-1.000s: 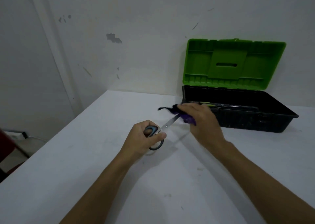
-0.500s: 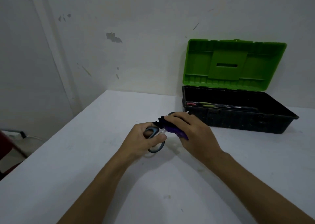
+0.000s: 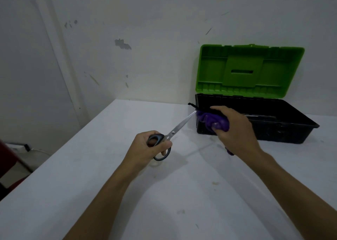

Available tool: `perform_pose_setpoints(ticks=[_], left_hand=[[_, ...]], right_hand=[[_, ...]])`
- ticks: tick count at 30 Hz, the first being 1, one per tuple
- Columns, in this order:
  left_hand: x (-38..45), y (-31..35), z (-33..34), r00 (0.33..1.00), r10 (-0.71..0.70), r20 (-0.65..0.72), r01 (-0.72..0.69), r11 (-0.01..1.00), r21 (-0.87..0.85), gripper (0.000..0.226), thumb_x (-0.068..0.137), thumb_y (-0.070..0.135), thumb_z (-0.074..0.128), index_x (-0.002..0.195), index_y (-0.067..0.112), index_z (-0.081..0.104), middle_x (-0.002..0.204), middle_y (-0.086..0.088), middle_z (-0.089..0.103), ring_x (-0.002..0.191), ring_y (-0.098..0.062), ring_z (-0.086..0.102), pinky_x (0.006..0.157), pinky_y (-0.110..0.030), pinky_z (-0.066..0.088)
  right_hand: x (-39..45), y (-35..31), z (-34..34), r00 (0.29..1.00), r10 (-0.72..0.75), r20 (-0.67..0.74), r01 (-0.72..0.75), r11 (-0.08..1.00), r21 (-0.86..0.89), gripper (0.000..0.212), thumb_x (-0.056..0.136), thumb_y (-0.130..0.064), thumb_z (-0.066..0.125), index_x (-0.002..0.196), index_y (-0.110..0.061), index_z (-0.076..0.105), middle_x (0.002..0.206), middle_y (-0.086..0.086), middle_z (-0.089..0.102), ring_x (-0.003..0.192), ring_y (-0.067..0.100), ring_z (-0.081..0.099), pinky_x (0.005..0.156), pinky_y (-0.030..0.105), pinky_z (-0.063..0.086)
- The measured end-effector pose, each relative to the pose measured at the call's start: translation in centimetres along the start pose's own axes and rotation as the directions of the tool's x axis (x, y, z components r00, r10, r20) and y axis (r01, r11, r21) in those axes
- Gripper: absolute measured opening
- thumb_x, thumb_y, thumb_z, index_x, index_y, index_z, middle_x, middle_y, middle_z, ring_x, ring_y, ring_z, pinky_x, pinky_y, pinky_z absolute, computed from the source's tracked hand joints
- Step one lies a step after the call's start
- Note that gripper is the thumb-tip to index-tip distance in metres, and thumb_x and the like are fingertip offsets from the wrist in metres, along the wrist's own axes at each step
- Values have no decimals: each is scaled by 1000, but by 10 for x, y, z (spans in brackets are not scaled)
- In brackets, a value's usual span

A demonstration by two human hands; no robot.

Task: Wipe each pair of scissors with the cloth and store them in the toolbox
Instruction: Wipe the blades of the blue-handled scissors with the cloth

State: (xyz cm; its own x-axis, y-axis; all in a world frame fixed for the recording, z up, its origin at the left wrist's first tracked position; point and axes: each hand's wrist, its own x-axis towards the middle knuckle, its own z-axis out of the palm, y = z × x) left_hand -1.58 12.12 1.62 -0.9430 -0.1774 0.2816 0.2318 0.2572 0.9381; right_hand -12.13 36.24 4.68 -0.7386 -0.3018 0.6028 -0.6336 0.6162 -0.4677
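My left hand [image 3: 147,149] grips the dark grey handles of a pair of scissors [image 3: 177,128], blades closed and pointing up and to the right. My right hand [image 3: 235,130] clutches a bunched purple cloth [image 3: 212,120] with a black edge, just off the blade tip, which nearly touches it. Behind my right hand stands the toolbox [image 3: 299,128], a black tray with its green lid [image 3: 249,70] raised against the wall. Thin tools lie inside it, partly hidden by my hand.
A white table [image 3: 109,185] carries everything; its left edge runs diagonally, with floor and a red object [image 3: 7,159] beyond it. A scuffed white wall rises directly behind the toolbox.
My right hand slid the cloth along the blades from near the handles out past the tip, toward the toolbox. My left hand kept its grip on the handles.
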Motion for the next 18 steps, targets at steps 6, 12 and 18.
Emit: perform_pose_setpoints(ticks=[6,12,18], left_hand=[[3,7,-14,991,-64,-116,65,998,9,15,83,16,76,81,5,67,65,-6,69,55,-11,56,52,-23,45],[6,14,-59,975,-120,-188,128,991,35,22,86,19,73,96,1,66,74,-7,76,63,-10,67,56,-21,52],[13,2,-87,964,-181,-196,188,982,18,21,87,18,72,98,2,66,84,-13,75,73,-16,71,59,-21,55]], right_hand=[[-15,-37,47,990,118,82,-128,983,133,49,74,-32,76,118,-37,56,97,-5,61,88,11,55,74,25,47],[6,-83,103,970,99,220,-128,984,120,40,81,-51,68,112,-26,64,101,-6,61,102,18,45,83,33,40],[21,-91,134,906,156,394,-197,978,66,51,85,-56,60,129,-31,58,117,-8,63,118,17,40,92,34,42]])
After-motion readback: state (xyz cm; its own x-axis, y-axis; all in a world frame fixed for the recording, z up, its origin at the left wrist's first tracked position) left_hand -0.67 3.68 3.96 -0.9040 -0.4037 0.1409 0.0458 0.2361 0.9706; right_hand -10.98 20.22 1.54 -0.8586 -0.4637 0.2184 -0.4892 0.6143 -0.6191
